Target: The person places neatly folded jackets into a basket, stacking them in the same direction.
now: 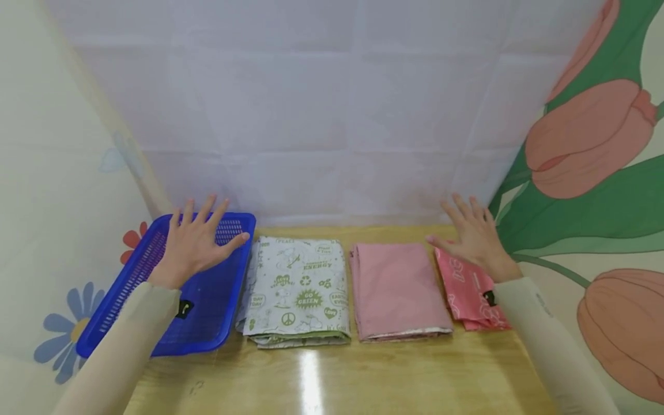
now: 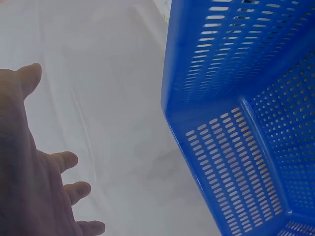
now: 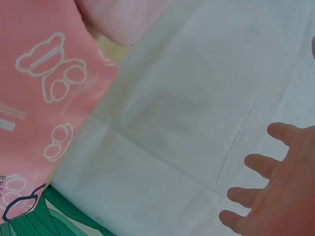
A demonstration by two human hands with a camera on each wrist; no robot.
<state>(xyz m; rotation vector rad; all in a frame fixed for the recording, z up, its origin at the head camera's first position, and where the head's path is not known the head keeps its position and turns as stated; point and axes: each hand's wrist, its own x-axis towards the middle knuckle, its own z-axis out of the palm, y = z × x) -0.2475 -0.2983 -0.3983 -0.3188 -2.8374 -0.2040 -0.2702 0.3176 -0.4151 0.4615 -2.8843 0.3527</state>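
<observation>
My left hand (image 1: 193, 246) hovers with fingers spread over the blue plastic basket (image 1: 210, 300), holding nothing. The basket has slotted sides, also seen in the left wrist view. On the other side, my right hand (image 1: 474, 239) is spread above a pink-red printed bag (image 1: 469, 291), holding nothing. White line drawings cover that bag (image 3: 47, 98) in the right wrist view; my forearm hides part of it in the head view. Between the hands lie a folded white cloth with green print (image 1: 298, 288) and a folded plain pink cloth (image 1: 399, 288), side by side.
Everything stands on a wooden table (image 1: 259, 380) with a glossy reflection near the front. A creased white sheet (image 1: 332, 115) hangs behind. Flower-printed fabric (image 1: 586, 138) closes in the right side, and a pale flowered sheet (image 1: 62, 202) the left.
</observation>
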